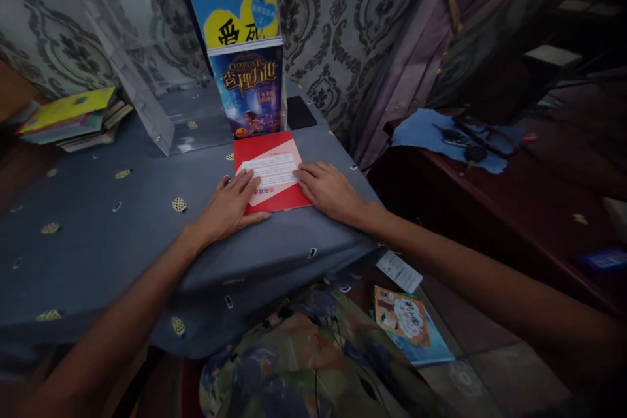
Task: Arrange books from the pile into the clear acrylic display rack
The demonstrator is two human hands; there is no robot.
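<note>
A red book [289, 199] lies flat on the cloth-covered table, a pale pink panel [277, 150] across its cover. On it rests a white slip with lines of small print [274, 172]. My left hand [230, 201] lies over the book's left side, fingertips on the slip's left end and thumb stretched along the near edge. From the other side, my right hand [329, 189] lays its outstretched fingers on the slip's right end. Neither hand grips anything. Just behind the red book, a dark blue book [252, 91] stands upright in front of further books.
Behind it stand a blue-and-yellow book [206, 6] and another. A clear acrylic stand [157, 124] and a pile of books [68, 114] are at left. A black flat object [300, 112] lies right of the books. On the floor are a colourful book [411, 326] and a card [399, 271].
</note>
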